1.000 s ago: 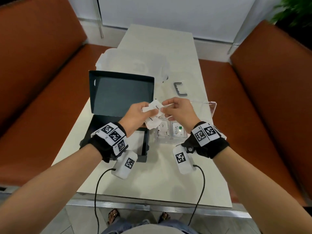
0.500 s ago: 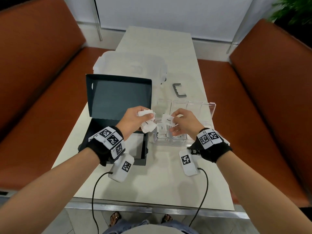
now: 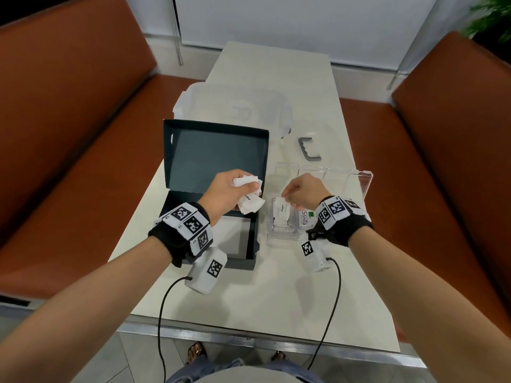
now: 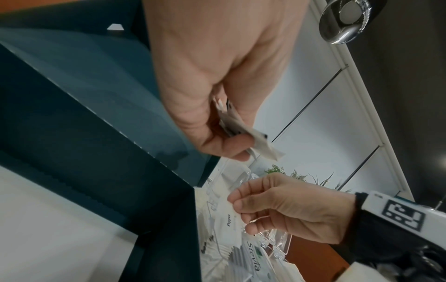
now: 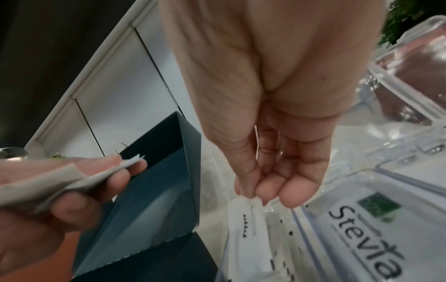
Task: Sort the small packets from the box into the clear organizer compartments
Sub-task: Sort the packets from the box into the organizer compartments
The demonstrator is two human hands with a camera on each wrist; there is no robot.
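Left hand [image 3: 225, 193] above the box [image 3: 213, 217], fingers curled round a crumpled bunch of white packets [image 3: 249, 197], thumb pressed on top; same bunch seen poking from the fingers [image 4: 207, 139] in the left wrist view. Right hand [image 3: 301, 193] over the organizer [image 3: 282, 233], thumb and fingertips [image 5: 260, 188] pinching the top edge of one white packet [image 3: 282, 210] printed with dark letters, its lower part down inside the near-left compartment, standing roughly upright among other white packets there. Next compartment to the right filled by a Stevia packet [image 3: 306, 218] with a green square, lying flat. Organizer lid [image 3: 359, 179] hinged open, tilted up at the far right. Box dark, lid [image 3: 218, 153] raised upright at the far side, a white sheet on its floor. Box and organizer side by side on the pale table [image 3: 276, 299], just apart. Farther back, a cloudy plastic tub [image 3: 235, 111] behind the box lid and a grey bracket [image 3: 308, 149] lying beside it. Brown benches [image 3: 69, 120] on both sides of the table.
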